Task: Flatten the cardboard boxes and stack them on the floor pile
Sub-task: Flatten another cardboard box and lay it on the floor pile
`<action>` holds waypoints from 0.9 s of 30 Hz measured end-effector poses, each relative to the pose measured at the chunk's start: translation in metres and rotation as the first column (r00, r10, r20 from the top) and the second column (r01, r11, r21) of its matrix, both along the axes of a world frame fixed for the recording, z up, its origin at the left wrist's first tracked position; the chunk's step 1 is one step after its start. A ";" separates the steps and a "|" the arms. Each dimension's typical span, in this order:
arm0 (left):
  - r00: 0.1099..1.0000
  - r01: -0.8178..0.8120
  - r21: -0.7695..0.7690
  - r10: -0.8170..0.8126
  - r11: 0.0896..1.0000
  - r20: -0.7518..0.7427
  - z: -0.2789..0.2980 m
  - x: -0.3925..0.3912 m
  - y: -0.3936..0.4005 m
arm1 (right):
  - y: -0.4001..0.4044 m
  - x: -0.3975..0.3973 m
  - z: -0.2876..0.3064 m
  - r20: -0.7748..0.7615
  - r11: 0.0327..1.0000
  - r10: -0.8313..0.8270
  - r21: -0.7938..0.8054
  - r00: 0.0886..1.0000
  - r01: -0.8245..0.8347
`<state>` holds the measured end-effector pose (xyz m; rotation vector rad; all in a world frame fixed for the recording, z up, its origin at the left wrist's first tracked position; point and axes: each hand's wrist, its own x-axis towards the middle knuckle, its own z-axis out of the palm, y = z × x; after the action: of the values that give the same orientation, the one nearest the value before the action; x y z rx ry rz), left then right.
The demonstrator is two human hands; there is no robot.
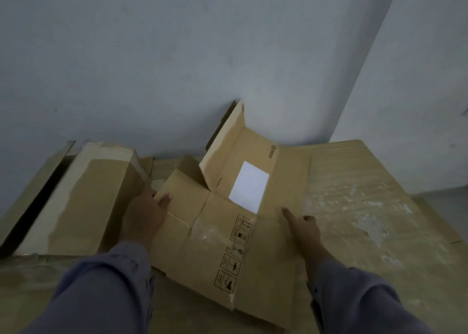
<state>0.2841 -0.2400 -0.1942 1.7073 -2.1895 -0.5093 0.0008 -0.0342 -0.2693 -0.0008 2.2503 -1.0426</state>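
A brown cardboard box (215,245), partly flattened, lies in front of me on the floor pile of flat cardboard (354,207). It carries a white label and a column of printed handling symbols, and one flap stands up against the wall. My left hand (145,214) grips the box's left edge, thumb on top and fingers hidden behind it. My right hand (302,228) rests on the box's right panel with the index finger stretched out and the other fingers curled.
A taller, unflattened box (88,194) with pale tape stands at the left, another flat sheet (33,181) leaning beside it. A grey wall (177,54) rises right behind the cardboard, with a corner at the right.
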 end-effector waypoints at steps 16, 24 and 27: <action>0.930 -0.034 0.413 -0.122 0.910 0.346 -0.082 -0.012 0.076 | 0.022 -0.056 0.008 -0.331 0.941 0.338 0.141 0.881 -0.308; 0.905 -0.080 0.141 0.012 0.987 0.425 -0.073 -0.065 0.118 | 0.032 -0.067 -0.005 -0.612 0.830 0.544 0.491 0.574 -0.264; 0.880 0.188 -0.089 -0.128 0.978 0.457 -0.090 -0.083 0.131 | 0.035 -0.036 -0.028 -0.584 0.675 0.727 0.511 0.361 -0.532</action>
<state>0.2010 -0.1093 -0.2838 1.7136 -2.6297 0.0074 -0.0354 0.0004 -0.2974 -1.3811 2.6632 -0.2964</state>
